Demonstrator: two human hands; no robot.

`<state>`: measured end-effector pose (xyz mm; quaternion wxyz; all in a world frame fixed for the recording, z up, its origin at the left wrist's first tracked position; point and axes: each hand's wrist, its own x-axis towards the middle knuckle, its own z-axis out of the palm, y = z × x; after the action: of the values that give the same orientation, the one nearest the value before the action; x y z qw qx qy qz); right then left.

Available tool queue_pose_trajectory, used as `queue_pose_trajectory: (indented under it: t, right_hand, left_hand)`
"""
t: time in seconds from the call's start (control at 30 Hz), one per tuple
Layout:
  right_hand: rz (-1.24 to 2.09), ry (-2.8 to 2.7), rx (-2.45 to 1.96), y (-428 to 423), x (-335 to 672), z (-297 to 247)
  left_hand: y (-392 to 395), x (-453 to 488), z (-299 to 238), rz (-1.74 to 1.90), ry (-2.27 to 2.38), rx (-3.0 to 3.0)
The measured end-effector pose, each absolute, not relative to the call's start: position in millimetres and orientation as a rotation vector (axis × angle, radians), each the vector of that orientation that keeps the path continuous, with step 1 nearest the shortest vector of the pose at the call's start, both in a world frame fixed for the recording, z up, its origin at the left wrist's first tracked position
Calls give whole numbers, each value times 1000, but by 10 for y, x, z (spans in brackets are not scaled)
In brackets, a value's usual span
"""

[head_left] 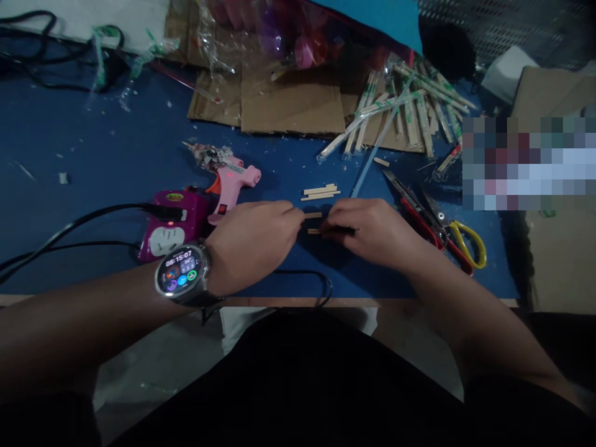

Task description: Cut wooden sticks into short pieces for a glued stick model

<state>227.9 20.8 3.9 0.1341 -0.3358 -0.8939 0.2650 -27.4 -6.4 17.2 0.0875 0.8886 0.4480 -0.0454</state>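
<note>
Over the front of the blue table, my left hand (265,239) is closed, its fingertips pinching the left end of a short wooden stick piece (313,215). My right hand (372,230) is closed close by, with its fingers on a second short stick piece (313,231) that pokes out to the left. Whether the right fingers also touch the first piece cannot be made out. Just beyond both hands, several cut stick pieces (320,193) lie side by side. A pink hot glue gun (235,180) rests beyond my left hand.
A purple power strip (174,223) with a plugged-in black cable is at left. Scissors (468,242) and a red utility knife (414,214) lie at right. Wrapped chopsticks (410,115) pile on cardboard (291,105) at the back. A blue strip (379,146) slants toward my right hand.
</note>
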Motion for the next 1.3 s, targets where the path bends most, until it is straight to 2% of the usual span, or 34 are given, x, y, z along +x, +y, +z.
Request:
queue_pose_trajectory:
  t: [0.37, 0.7, 1.07, 1.3]
  right_hand:
    - [753, -2560, -964, 208, 2255, 24]
    - [827, -2567, -1015, 244, 2241, 47]
    - [810, -2589, -1020, 272, 2216, 34]
    - [827, -2555, -1048, 265, 2204, 49]
  left_hand:
    - [-190, -334, 175, 87, 1221, 3030]
    - [-745, -169, 255, -90, 1174, 3042]
    - [-1082, 247, -96, 370, 1469, 2736]
    - [-1056, 295, -300, 521, 1461, 2641]
